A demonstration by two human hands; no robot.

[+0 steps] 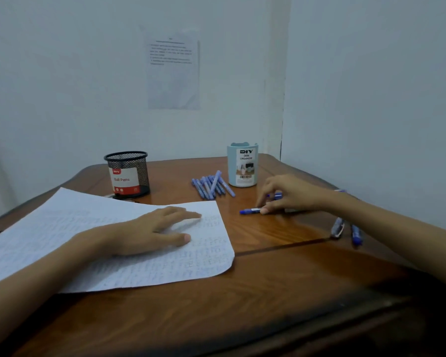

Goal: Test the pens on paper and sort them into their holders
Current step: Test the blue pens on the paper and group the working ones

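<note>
My left hand [152,229] lies flat with straight fingers on a written sheet of paper [95,243] at the table's left. My right hand [289,194] pinches a blue pen [250,210] that lies on the wood to the right of the paper. A black mesh holder [128,173] labelled "Ball Pens" stands behind the paper. A pale blue desk organizer [242,164] stands at the back right. Between them lies a bunch of several blue pens [213,186]. Two more blue pens [346,229] rest under my right forearm.
The brown wooden table [255,287] fills a corner between two pale walls. A printed sheet [173,70] is stuck on the back wall. The table's right edge runs close to the side wall.
</note>
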